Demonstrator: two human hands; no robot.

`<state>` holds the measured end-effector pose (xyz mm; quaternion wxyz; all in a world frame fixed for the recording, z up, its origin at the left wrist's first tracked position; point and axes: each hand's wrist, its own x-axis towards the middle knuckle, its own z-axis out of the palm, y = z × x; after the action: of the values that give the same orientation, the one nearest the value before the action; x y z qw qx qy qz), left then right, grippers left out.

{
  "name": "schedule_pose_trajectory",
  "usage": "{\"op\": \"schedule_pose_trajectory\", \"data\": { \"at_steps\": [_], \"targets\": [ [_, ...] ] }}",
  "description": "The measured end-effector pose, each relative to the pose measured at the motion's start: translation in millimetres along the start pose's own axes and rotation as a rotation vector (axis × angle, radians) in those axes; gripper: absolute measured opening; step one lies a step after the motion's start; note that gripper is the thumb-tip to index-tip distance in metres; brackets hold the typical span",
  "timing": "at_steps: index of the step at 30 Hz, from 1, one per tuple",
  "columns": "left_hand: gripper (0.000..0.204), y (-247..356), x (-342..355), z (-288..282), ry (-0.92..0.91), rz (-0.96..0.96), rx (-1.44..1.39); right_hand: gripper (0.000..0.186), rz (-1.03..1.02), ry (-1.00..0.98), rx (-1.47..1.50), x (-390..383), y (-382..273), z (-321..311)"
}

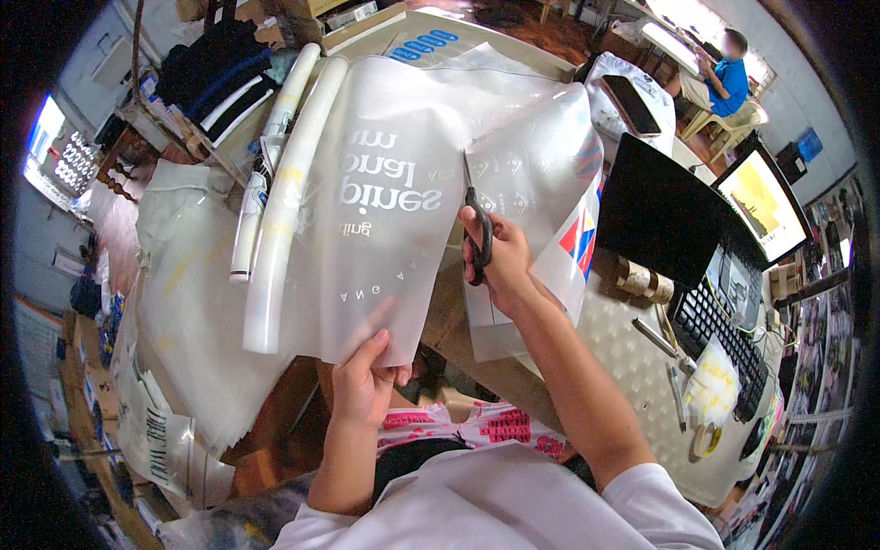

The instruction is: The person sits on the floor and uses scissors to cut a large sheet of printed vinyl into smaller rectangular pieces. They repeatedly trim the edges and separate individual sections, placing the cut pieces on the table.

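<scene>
A large translucent sheet with reversed printed lettering (385, 247) spans the work surface, split by a cut down its middle. My left hand (368, 371) grips the sheet's lower edge between thumb and fingers. My right hand (495, 257) is closed on black-handled scissors (471, 197), whose blades are at the top of the cut. Right of the cut, the other part of the sheet (541, 137) lies over material with a red and blue print (577, 240). Two white rolls (289, 220) (248, 248) lie just left of the sheet.
More film (188, 302) drapes at left, below dark folded material (211, 73). A phone (629, 104), monitor (646, 206), laptop screen (756, 206), keyboard (720, 348) and pens (655, 336) occupy the right. A seated person in blue (724, 84) is at another table in the back right.
</scene>
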<state>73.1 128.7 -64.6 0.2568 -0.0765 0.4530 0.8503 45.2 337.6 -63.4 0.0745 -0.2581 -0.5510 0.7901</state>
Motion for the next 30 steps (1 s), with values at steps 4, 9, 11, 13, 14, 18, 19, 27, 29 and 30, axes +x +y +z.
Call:
{"op": "schedule_pose_trajectory", "data": {
  "at_steps": [4, 9, 11, 13, 14, 18, 19, 27, 29, 30],
  "targets": [
    [0.042, -2, 2, -6, -0.028, 0.006, -0.046, 0.048, 0.054, -0.023, 0.103, -11, -5, -6],
    [0.042, -6, 1, -13, -0.069, -0.034, -0.12, 0.064, 0.141, -0.228, 0.261, -70, -20, -25],
    [0.04, -6, 1, -16, -0.111, -0.046, -0.154, 0.064, 0.169, -0.244, 0.197, -82, -34, -33],
    [0.038, -8, 2, -18, -0.129, -0.064, -0.251, 0.07, 0.12, -0.173, 0.089, -85, -45, -28],
    [0.037, -10, 3, -18, -0.143, -0.075, -0.299, 0.069, 0.133, -0.178, 0.1, -83, -45, -29],
    [0.028, -11, 4, -17, -0.178, -0.062, -0.334, 0.066, 0.155, -0.194, 0.089, -68, -33, -24],
    [0.023, -10, 2, -12, -0.143, -0.063, -0.317, 0.066, 0.154, -0.195, 0.075, -65, -29, -21],
    [0.03, -18, 2, -22, -0.198, -0.043, -0.254, 0.057, 0.051, -0.134, 0.019, -6, -15, -2],
    [0.03, -18, 3, -26, -0.219, -0.054, -0.248, 0.051, 0.051, -0.084, 0.021, 1, -18, 5],
    [0.031, -17, 3, -26, -0.226, -0.058, -0.246, 0.05, 0.049, -0.065, 0.002, 7, -18, 6]
  ]
}}
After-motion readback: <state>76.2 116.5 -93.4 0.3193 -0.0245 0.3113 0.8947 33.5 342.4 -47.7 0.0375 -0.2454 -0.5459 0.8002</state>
